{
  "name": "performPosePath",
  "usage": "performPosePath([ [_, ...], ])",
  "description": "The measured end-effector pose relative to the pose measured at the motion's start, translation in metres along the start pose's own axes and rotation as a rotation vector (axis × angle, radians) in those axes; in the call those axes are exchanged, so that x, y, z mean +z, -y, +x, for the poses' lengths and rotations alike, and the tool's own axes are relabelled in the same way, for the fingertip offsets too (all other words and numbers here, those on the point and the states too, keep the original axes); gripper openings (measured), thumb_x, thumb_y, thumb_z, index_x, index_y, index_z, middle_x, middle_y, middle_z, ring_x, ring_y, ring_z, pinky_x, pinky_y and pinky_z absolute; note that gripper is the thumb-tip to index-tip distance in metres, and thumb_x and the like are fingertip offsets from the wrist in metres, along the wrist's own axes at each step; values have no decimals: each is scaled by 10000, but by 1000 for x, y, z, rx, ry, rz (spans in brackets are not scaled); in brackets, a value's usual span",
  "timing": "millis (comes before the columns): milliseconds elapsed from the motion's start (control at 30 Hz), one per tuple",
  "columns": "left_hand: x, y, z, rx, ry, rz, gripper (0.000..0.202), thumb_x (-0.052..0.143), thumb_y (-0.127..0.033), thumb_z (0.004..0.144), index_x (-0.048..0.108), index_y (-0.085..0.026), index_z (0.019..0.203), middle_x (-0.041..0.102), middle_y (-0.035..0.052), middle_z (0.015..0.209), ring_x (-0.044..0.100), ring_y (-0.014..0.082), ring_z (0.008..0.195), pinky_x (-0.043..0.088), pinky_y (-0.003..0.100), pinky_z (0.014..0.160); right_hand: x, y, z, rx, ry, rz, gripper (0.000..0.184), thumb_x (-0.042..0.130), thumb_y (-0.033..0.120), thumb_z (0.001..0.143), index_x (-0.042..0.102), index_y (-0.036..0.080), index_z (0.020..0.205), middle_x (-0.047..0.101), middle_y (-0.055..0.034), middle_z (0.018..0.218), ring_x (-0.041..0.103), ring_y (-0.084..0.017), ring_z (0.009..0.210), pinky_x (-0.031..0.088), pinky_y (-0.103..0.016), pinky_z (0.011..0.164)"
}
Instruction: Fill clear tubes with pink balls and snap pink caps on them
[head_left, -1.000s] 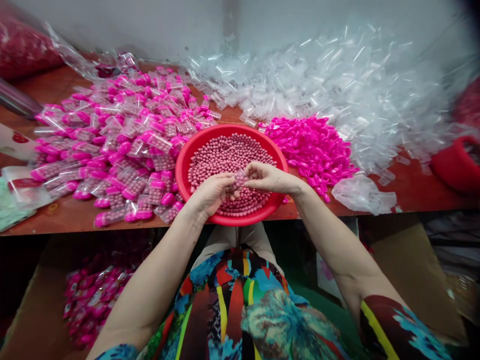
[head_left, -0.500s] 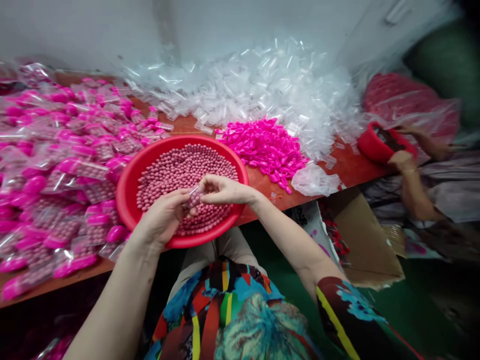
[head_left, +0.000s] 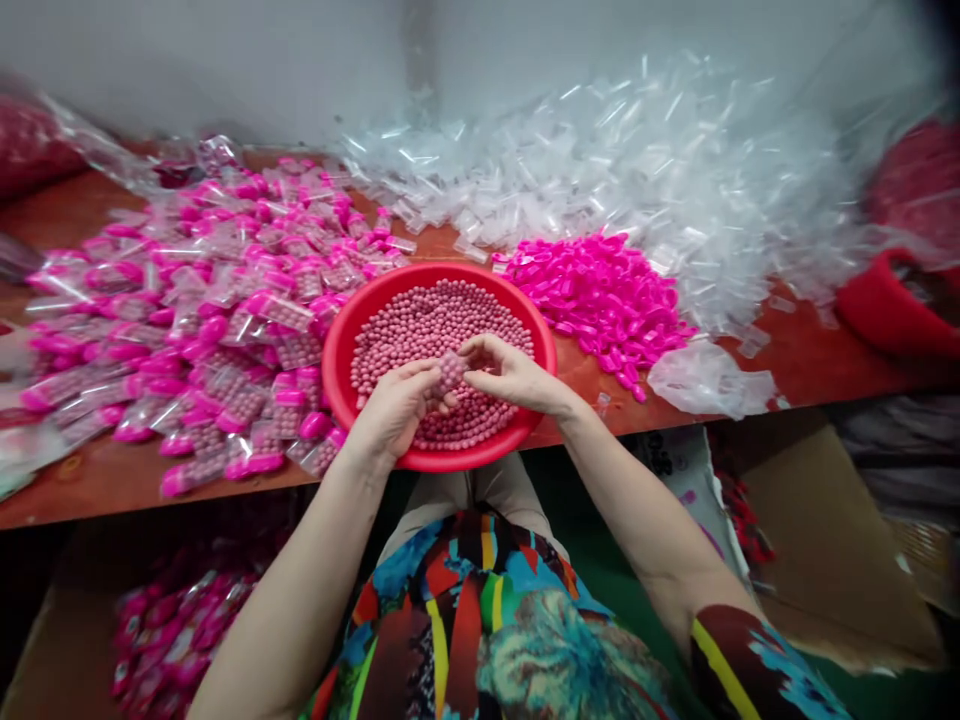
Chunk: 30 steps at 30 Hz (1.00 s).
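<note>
A red bowl [head_left: 343, 345] full of small pink balls [head_left: 427, 320] sits at the table's near edge. Over it, my left hand [head_left: 394, 410] and my right hand [head_left: 510, 375] meet. Both pinch a small clear tube [head_left: 452, 371] filled with pink balls, held between their fingertips. To the bowl's right lies a heap of bright pink caps [head_left: 600, 295]. Left of the bowl spreads a pile of filled, pink-capped tubes [head_left: 217, 310].
A big heap of empty clear tubes [head_left: 637, 170] covers the back of the red-brown table [head_left: 97, 480]. Another red bowl [head_left: 892, 310] stands at the far right. Cardboard boxes [head_left: 832, 540] sit under the table, one at the left holding more filled tubes [head_left: 165, 625].
The view swung right, then back to the left. Both hands stayed together over the bowl, gripping the small tube. Another person's arm seen at the right half a second ago is out of view.
</note>
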<state>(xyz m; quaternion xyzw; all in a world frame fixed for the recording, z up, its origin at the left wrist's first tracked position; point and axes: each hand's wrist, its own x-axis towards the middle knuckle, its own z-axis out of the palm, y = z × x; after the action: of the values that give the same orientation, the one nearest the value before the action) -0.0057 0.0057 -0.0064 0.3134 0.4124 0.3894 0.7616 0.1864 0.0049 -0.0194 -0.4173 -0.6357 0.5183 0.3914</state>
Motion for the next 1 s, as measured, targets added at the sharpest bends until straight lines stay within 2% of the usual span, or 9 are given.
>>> performPosePath([
  [200, -5, 3, -1, -26, 37, -24, 222, 749, -158, 734, 712, -85, 941, 708, 64, 767, 662, 141, 588, 534, 241, 553, 0, -3, 0, 36, 56, 69, 206, 687, 285, 840, 579, 214, 1000, 625, 10, 940, 616, -140, 869, 515, -302, 825],
  [367, -6, 1, -2, -10, 21, -38, 264, 805, -209, 744, 732, -114, 980, 732, 62, 923, 691, 135, 742, 562, 222, 628, 6, 2, 0, -26, 37, 21, 211, 669, 341, 873, 609, 222, 1038, 661, -7, 968, 640, -154, 883, 539, -305, 817],
  [433, -4, -2, -2, -1, -26, -46, 266, 830, -200, 721, 736, -120, 957, 734, 56, 924, 689, 129, 760, 560, 205, 629, 5, 2, -1, -108, -117, -86, 203, 654, 349, 885, 634, 222, 1041, 678, -21, 1002, 646, -160, 900, 538, -309, 845],
  [533, 2, -7, -5, 4, -52, -98, 263, 838, -174, 689, 722, -135, 922, 735, 47, 929, 694, 146, 767, 555, 210, 593, -14, -12, -6, -205, -580, -194, 214, 577, 371, 930, 624, 233, 1086, 680, -37, 1041, 651, -163, 913, 537, -309, 845],
  [600, 9, -7, -7, 4, -28, -122, 261, 833, -174, 689, 708, -144, 916, 736, 48, 954, 700, 161, 792, 560, 221, 600, -42, -30, -15, -157, -885, -288, 248, 497, 383, 959, 601, 225, 1120, 676, -52, 1047, 650, -168, 908, 535, -322, 849],
  [667, 16, -3, -8, -24, -10, -136, 266, 829, -171, 686, 699, -144, 916, 737, 54, 956, 705, 174, 813, 565, 230, 620, -77, -53, -26, 30, -1059, -494, 274, 446, 354, 955, 608, 189, 1101, 682, -79, 1051, 639, -187, 938, 518, -345, 889],
  [700, 19, -1, -8, -47, -12, -139, 270, 828, -164, 679, 695, -141, 913, 736, 56, 946, 706, 175, 811, 567, 235, 629, -93, -64, -32, 179, -1085, -619, 279, 423, 323, 944, 619, 176, 1078, 685, -88, 1056, 630, -196, 974, 503, -356, 922],
  [800, 23, 7, -6, -94, -37, -135, 273, 829, -152, 663, 693, -132, 899, 732, 52, 907, 706, 172, 790, 571, 243, 652, -129, -91, -44, 334, -1045, -707, 183, 533, 252, 860, 652, 153, 957, 684, -112, 995, 603, -249, 1016, 450, -434, 996],
  [1000, 20, 9, -4, -68, -33, -91, 261, 832, -174, 674, 698, -134, 895, 739, 49, 902, 708, 162, 782, 565, 231, 664, -129, -104, -47, 415, -970, -740, 69, 588, 177, 811, 630, 147, 857, 613, -203, 1161, 506, -328, 1208, 320, -530, 1095],
])
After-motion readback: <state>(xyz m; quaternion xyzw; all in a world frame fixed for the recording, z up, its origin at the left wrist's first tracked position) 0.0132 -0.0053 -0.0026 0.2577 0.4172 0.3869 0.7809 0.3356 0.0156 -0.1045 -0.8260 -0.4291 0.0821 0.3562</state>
